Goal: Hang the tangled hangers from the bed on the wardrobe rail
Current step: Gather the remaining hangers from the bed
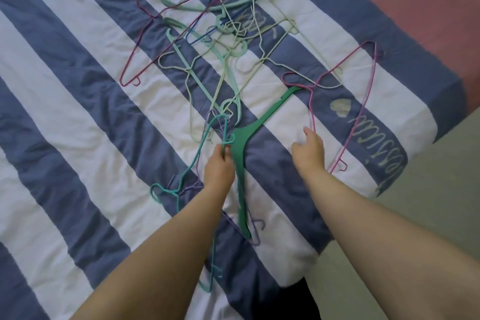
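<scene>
Head view, the only one.

Tangled pile of thin wire and plastic hangers (228,34) is spread across the blue-and-white striped duvet on the bed (78,117). No wardrobe rail in frame, so nothing is hung yet, judging from the pile.

Nearest the person:
- dark green flat plastic hanger (242,148), neck toward the left hand, one arm running up-right, the other down toward the bed edge
- teal thin wire hanger (197,161), crossing under the left forearm
- pink thin wire hanger (345,112), right of the pile, apart from the green one

Hands:
- left hand (220,167) has fingers curled, pinching the teal wire close to the green hanger's neck; can't tell if it also holds the green one
- right hand (309,149) is loosely spread, holding nothing, fingertips just beside the pink wire's lower run; contact unclear

Handling, my estimate:
- all light
- wire ones springy, bend easily, hooks and notches snag neighbours
- green plastic one stiff, could snap if forced
- coated wire looks slightly grippy, not slippery
- best hold is the hook or neck, then lift slowly and shake free
- yanking will likely drag the whole cluster
- pale mint plastic hangers (223,5) at the far end look interlocked with white wire ones; free them last

Containers: none visible.
</scene>
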`<state>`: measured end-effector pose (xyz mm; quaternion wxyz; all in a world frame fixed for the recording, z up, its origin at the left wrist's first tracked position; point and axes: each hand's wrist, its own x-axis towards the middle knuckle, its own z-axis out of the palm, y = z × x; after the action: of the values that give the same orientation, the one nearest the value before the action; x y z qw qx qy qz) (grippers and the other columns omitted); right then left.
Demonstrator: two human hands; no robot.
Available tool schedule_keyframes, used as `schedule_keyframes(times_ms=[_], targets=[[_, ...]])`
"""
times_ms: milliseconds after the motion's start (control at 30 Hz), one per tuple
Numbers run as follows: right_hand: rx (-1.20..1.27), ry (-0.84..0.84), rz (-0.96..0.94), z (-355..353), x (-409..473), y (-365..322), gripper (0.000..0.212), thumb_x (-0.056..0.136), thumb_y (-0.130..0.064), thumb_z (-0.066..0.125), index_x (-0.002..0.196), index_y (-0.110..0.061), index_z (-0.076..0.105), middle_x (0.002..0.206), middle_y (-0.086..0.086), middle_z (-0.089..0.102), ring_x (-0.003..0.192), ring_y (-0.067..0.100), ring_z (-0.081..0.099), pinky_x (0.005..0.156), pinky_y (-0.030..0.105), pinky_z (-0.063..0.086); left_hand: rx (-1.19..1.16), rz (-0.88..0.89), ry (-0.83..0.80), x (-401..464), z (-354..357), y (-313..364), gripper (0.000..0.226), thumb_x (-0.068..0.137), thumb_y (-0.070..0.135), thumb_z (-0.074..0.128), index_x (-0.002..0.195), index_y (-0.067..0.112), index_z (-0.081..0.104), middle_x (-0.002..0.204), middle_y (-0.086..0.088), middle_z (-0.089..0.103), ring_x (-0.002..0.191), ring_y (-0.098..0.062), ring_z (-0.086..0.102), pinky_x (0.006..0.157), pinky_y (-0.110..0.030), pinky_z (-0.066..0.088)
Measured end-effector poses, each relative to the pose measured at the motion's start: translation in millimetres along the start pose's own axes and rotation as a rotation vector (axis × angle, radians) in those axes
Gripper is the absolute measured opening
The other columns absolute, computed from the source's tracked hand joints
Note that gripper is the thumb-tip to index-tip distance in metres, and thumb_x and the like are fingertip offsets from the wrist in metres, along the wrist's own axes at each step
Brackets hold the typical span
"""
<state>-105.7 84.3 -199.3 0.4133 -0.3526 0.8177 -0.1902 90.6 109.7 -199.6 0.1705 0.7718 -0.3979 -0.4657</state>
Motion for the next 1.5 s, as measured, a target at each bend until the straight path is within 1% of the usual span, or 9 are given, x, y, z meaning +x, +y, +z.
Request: schedule_keyframes(times_ms=[100,200,333,600,733,967,1100,1300,1500], targets=[[-0.188,0.032,0.068,-14,37,0,0.068,0.091,-0.011,0.047,0.151,-0.023,0.017,0.159,0.010,0.011,0.143,0.032,0.021,0.113,0.040,0.025,-0.016,-0.137,-0.030,20,23,5,0.029,0.102,0.029,0.039,0.123,0.012,0.048,0.114,-0.015,0.060,0.098,-0.030,0.056,0.082,-0.033,0.041],[-0.246,-0.097,0.185,-17,60,7,0.084,0.088,-0.016,0.056,0.152,-0.019,0.001,0.154,0.014,0.023,0.134,0.037,0.036,0.105,0.045,0.035,-0.100,-0.300,-0.062,25,40,6,0.059,0.091,0.030,0.063,0.131,0.003,0.028,0.121,-0.011,0.052,0.106,-0.029,0.054,0.087,-0.034,0.040],[-0.336,-0.113,0.190,-12,73,17,0.046,0.094,-0.014,0.043,0.139,-0.011,0.033,0.134,0.020,0.047,0.115,0.040,0.051,0.095,0.045,0.045,-0.068,-0.466,-0.097,23,51,7,0.077,0.082,0.026,0.074,0.134,0.002,0.022,0.123,-0.015,0.049,0.105,-0.031,0.054,0.086,-0.037,0.046],[-0.045,0.155,0.053,2,26,15,0.025,0.101,-0.033,0.034,0.100,-0.016,0.053,0.098,0.010,0.063,0.091,0.033,0.057,0.080,0.041,0.046,0.133,-0.292,0.142,-36,40,2,0.031,0.086,0.045,0.054,0.103,0.022,0.041,0.088,-0.005,0.065,0.081,-0.032,0.062,0.073,-0.041,0.052],[0.109,0.191,-0.005,8,15,-12,0.027,0.102,-0.036,0.034,0.102,-0.017,0.053,0.096,0.006,0.061,0.095,0.034,0.057,0.085,0.046,0.047,0.084,-0.292,0.290,-23,16,30,0.039,0.090,0.047,0.055,0.110,0.018,0.039,0.085,-0.003,0.058,0.075,-0.029,0.054,0.068,-0.038,0.046],[0.374,0.263,-0.119,25,55,-93,0.032,0.104,-0.018,0.029,0.122,-0.006,0.051,0.124,0.014,0.059,0.112,0.031,0.055,0.083,0.031,0.040,0.066,-0.113,0.359,89,-46,110,0.063,0.085,0.062,0.055,0.117,0.010,0.046,0.113,-0.014,0.063,0.104,-0.036,0.060,0.083,-0.041,0.046],[0.380,0.265,-0.182,35,100,-135,0.031,0.103,-0.024,0.031,0.121,-0.008,0.050,0.117,0.016,0.061,0.103,0.031,0.057,0.085,0.037,0.046,-0.076,-0.112,0.361,171,-71,147,0.070,0.074,0.071,0.057,0.110,0.010,0.057,0.103,-0.012,0.067,0.090,-0.034,0.063,0.076,-0.039,0.051],[-0.092,0.210,-0.270,48,180,-163,0.028,0.098,-0.022,0.042,0.110,0.000,0.056,0.128,0.016,0.047,0.115,0.032,0.048,0.093,0.035,0.038,-0.308,-0.198,0.050,243,-49,159,0.061,0.082,0.032,0.070,0.129,0.008,0.040,0.112,-0.013,0.057,0.097,-0.032,0.058,0.083,-0.040,0.051],[-0.490,0.012,-0.186,56,207,-154,0.061,0.089,-0.035,0.057,0.138,-0.006,0.034,0.141,0.018,0.035,0.125,0.037,0.040,0.098,0.043,0.038,-0.216,-0.298,-0.062,251,-3,122,0.052,0.082,0.016,0.069,0.127,0.004,0.045,0.102,-0.013,0.060,0.092,-0.030,0.062,0.083,-0.039,0.054]])
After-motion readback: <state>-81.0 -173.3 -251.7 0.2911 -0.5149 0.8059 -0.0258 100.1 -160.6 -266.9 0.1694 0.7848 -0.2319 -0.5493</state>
